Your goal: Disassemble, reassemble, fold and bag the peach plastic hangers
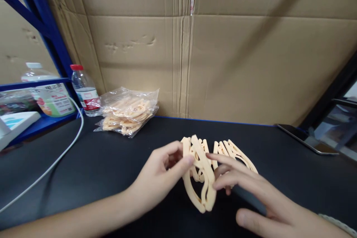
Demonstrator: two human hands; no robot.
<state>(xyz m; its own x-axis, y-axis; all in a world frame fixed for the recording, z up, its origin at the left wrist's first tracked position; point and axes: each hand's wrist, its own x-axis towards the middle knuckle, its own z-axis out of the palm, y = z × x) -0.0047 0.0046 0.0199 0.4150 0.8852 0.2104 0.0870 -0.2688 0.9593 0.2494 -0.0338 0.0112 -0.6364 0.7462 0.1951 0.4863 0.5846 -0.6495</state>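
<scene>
A cream folding plastic hanger [210,193] is tilted above the black table, its arms folded close together. My left hand [164,174] pinches its upper left part between thumb and fingers. Beside its right edge is my right hand [251,189], fingers apart and thumb away from them, with fingertips at or very near the hanger. More cream hangers lie behind on the table, one group [205,147] partly hidden by the held hanger and another [234,148] partly covered by my right hand.
Clear bags of cream hangers [125,113] lie at the back left, beside a red-capped bottle [86,93]. A white cable [65,150] crosses the left side. A flat dark device [305,139] rests at the back right, before the cardboard wall [251,63].
</scene>
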